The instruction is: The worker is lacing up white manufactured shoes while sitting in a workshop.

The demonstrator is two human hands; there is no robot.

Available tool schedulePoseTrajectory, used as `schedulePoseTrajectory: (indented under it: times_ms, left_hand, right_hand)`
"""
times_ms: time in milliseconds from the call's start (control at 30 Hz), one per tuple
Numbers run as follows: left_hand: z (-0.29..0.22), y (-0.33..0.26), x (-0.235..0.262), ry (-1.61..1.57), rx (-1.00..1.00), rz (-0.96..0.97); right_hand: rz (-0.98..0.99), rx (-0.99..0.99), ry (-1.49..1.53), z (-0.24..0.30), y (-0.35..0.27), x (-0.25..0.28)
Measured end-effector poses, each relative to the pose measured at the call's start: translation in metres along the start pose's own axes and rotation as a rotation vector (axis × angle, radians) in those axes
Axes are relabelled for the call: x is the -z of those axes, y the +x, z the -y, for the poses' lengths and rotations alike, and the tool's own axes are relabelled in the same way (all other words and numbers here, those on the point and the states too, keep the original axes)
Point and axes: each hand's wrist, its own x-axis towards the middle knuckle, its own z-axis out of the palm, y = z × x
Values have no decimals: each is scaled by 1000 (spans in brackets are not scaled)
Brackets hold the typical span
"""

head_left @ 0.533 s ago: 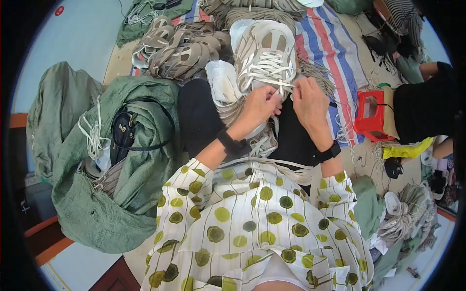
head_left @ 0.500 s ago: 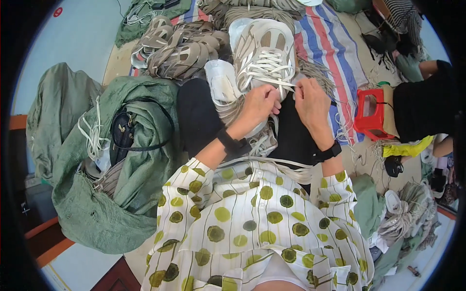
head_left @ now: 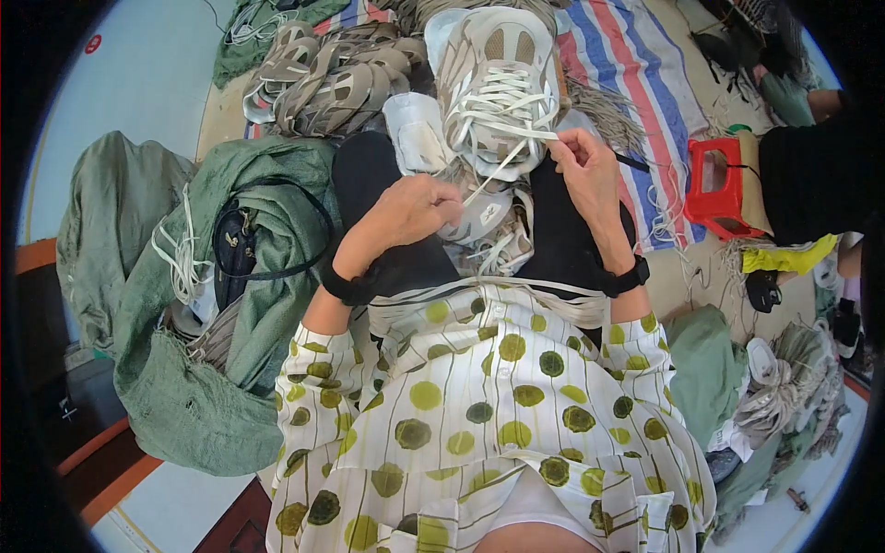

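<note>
Pinching a white lace [head_left: 498, 175] on each side, both hands work over a beige and white sneaker [head_left: 496, 88] that rests on the person's lap, toe pointing away. Left hand [head_left: 410, 210] is closed with its fingertips pressed together on the lower run of the lace, just beside the shoe's heel end; right hand [head_left: 590, 175] is closed too, thumb and fingers nipped on the lace's other end near the shoe's upper right side. Between the two hands the lace stretches slantwise across the sneaker's tongue. Each wrist wears a dark band, and the sleeves are cream with green dots. A second pale shoe [head_left: 479, 226] lies under the left hand's fingers, against the dark trousers. A loose white insole [head_left: 417, 134] leans just left of the sneaker.

Beyond the knees, a heap of grey-brown shoe uppers [head_left: 332, 78] sits on a striped mat [head_left: 636, 83]. To the person's left, green sacks [head_left: 212, 350] hold a black strapped bag [head_left: 235, 244] and a bundle of white laces [head_left: 184, 263]. At right, a small red stool [head_left: 717, 189] stands near another person's dark sleeve [head_left: 811, 175].
</note>
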Motion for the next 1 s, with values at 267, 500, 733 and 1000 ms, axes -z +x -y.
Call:
schedulePoseTrajectory:
  times_ms: [267, 500, 733, 1000]
  left_hand:
    - [-19, 38, -8, 393, 131, -828]
    - [-10, 70, -17, 472, -1, -965]
    - [19, 77, -11, 228, 110, -1086]
    - [19, 38, -10, 219, -103, -950]
  right_hand:
    - [28, 64, -235, 14, -6, -8]
    - [0, 92, -291, 13, -10, -17]
    - [-13, 81, -278, 16, -10, -22]
    - [-5, 114, 54, -20, 28, 15]
